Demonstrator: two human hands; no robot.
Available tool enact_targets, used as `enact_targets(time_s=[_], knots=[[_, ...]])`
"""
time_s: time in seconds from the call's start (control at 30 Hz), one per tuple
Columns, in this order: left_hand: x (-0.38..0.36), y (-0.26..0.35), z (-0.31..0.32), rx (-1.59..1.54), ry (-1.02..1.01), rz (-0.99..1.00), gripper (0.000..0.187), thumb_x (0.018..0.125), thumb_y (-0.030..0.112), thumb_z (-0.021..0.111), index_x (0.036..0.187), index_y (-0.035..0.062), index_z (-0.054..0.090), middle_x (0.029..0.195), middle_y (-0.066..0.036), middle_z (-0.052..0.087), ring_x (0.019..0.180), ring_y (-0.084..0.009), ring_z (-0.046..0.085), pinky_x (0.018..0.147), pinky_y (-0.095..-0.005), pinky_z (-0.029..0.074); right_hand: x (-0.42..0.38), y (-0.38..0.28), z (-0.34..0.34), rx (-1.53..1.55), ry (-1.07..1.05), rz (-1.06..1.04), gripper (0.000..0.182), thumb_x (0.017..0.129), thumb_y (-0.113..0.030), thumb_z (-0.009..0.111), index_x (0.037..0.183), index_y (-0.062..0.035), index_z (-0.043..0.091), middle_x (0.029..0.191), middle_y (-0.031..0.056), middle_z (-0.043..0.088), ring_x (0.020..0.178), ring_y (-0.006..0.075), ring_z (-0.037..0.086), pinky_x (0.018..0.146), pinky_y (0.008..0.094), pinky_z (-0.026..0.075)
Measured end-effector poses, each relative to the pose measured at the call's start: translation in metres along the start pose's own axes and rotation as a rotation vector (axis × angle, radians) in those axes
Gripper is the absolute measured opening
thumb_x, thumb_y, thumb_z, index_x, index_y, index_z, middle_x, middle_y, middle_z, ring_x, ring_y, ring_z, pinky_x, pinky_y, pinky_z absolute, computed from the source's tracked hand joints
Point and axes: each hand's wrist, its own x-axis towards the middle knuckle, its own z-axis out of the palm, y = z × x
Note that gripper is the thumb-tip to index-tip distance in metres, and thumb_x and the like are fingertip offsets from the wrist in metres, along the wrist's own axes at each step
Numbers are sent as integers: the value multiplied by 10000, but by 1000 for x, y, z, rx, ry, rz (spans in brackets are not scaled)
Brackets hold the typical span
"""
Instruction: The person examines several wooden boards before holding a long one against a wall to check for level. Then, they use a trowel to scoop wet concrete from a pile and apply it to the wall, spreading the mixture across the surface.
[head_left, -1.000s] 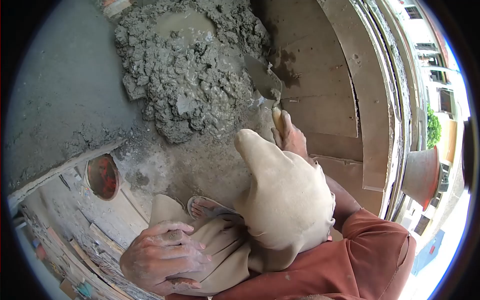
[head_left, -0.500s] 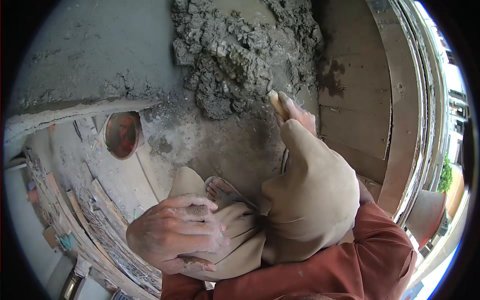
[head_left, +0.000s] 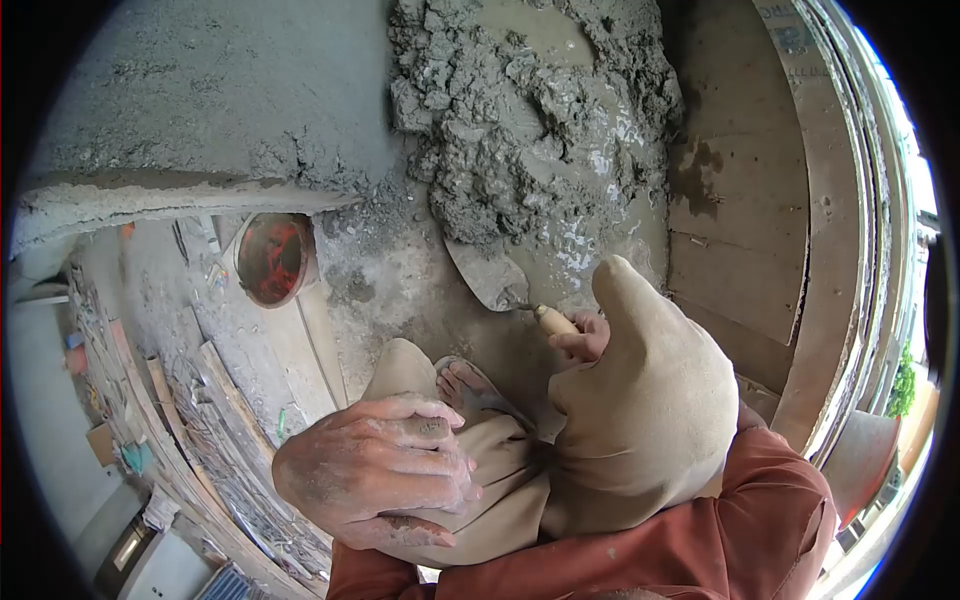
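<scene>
"Where's your trowel (head_left: pixel 486 275)?"
"Against the wet mortar (head_left: pixel 535 140), my right hand (head_left: pixel 585 337) seemingly clamped on its handle (head_left: pixel 555 321), though my knee (head_left: pixel 645 400) hides part."
"Your left?"
"My left hand (head_left: pixel 385 465) rests on my leg (head_left: pixel 505 470), fingers loosely apart."

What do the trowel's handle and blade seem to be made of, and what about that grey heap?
Trowel handle: probably wood, smooth and pale tan, though plastic is possible. Trowel blade: likely metal, judging by its thin, flat, dull grey sheet. Grey heap: apparently wet mortar or cement, with rough lumps and glossy, watery patches; mud can't be ruled out.
</scene>
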Motion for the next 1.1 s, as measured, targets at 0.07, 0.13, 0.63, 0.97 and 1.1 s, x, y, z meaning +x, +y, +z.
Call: enact_targets(time_s=[0.07, 0.13, 0.63, 0.97, 1.1], knots=[[0, 1, -1, 22, -10, -1, 292, 826, 351, 740, 954, 95, 684, 1032, -30, 706, 998, -212, 668, 992, -443, 450, 5, 2, 1, 124, -112, 140, 249, 878, -211, 671, 1047, -57, 573, 685, 5, 549, 456, 102, 462, 379, 287, 322], [0, 7, 3, 23, -31, 0, 261, 826, 351, 743, 915, 111, 698, 1064, -13, 721, 1006, -213, 678, 992, -453, 448, 23, -41, 3, 68, 6, 159, 222, 891, -208, 668, 1007, -49, 564, 664, 6, 536, 433, 86, 446, 338, 260, 276], [-24, -6, 5, -20, 49, -2, 268, 891, 358, 682, 962, 99, 688, 1078, -18, 724, 1031, -209, 678, 1003, -443, 437, 42, -66, -38, -715, 644, -291, 362, 864, -208, 663, 1154, -75, 491, 891, 202, 667, 824, 426, 651, 699, 501, 513], [7, -25, -18, -85, -95, 44, 252, 869, 338, 708, 958, 103, 694, 1083, -20, 724, 1025, -212, 682, 998, -450, 447, 33, -84, -103, -1212, 738, -568, 355, 887, -62, 530, 1222, -149, 456, 1030, 142, 591, 783, 364, 669, 668, 499, 533], [-3, -15, -13, -98, -48, 6, 246, 871, 339, 705, 956, 108, 694, 1085, -15, 723, 1020, -207, 684, 1004, -446, 441, 12, -81, -132, -915, 1109, -336, 355, 903, -168, 598, 1205, -97, 425, 1058, 197, 640, 852, 449, 643, 706, 542, 507]])
